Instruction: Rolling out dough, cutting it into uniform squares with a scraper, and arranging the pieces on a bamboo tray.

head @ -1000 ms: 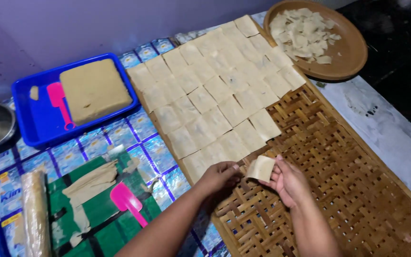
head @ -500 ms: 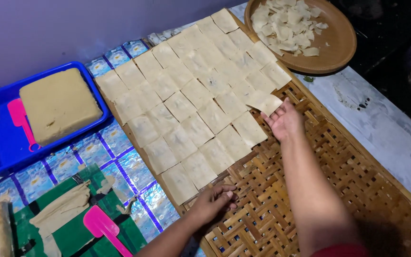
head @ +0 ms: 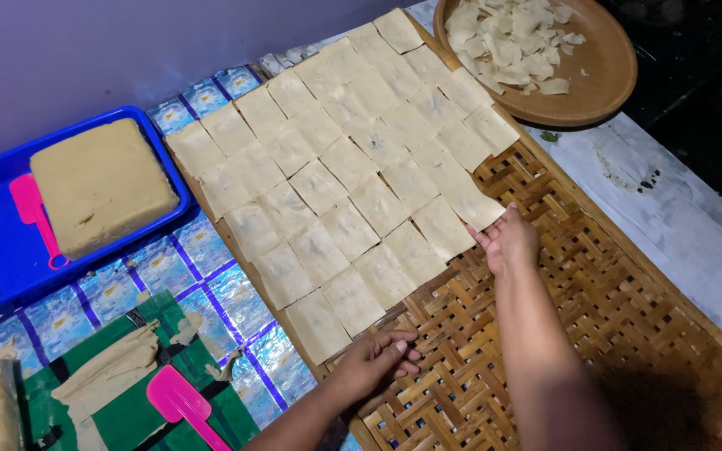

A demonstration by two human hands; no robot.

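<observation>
The right hand (head: 507,242) is laid flat, its grip open and fingertips pressed on the corner of a thin, pale dough square (head: 475,205). The left hand (head: 378,361), loosely open and empty, is rested on the woven bamboo tray (head: 595,317), where matte squares are tiled in rows.

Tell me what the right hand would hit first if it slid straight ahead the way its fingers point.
The right hand points up and left across the woven bamboo tray. Its fingertips are already at the nearest pale dough square, so that sheet comes first, probably at once.
</observation>
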